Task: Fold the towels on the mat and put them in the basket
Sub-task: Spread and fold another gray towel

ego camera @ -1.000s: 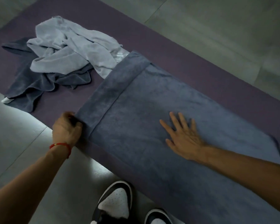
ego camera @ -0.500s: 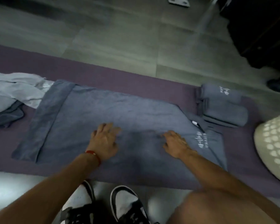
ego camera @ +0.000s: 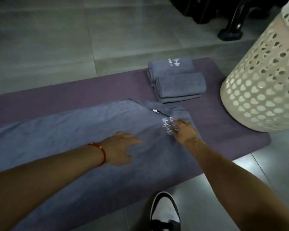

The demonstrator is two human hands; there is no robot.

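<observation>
- Left hand (ego camera: 122, 147) is lying flat, fingers relaxed, on the spread towel (ego camera: 57, 139).
- Right hand (ego camera: 184, 130) is touching the towel's logo corner; its grip is blurred, cannot tell.
- Folded towels (ego camera: 177, 79) are sitting near the basket (ego camera: 260, 84) on the mat (ego camera: 73, 90).

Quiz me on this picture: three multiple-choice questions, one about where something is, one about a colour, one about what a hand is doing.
1. Where are the folded towels?
A. in the basket
B. on the mat, left of the basket
C. on the tiles

2. What colour is the wristband?
A. red
B. green
C. white

3. What is the left hand doing?
A. making a fist
B. lifting a shoe
C. lying flat on the spread towel

Answers: B, they sit on the mat beside the basket; A, it shows red; C, fingers lie straight on the spread towel.
</observation>
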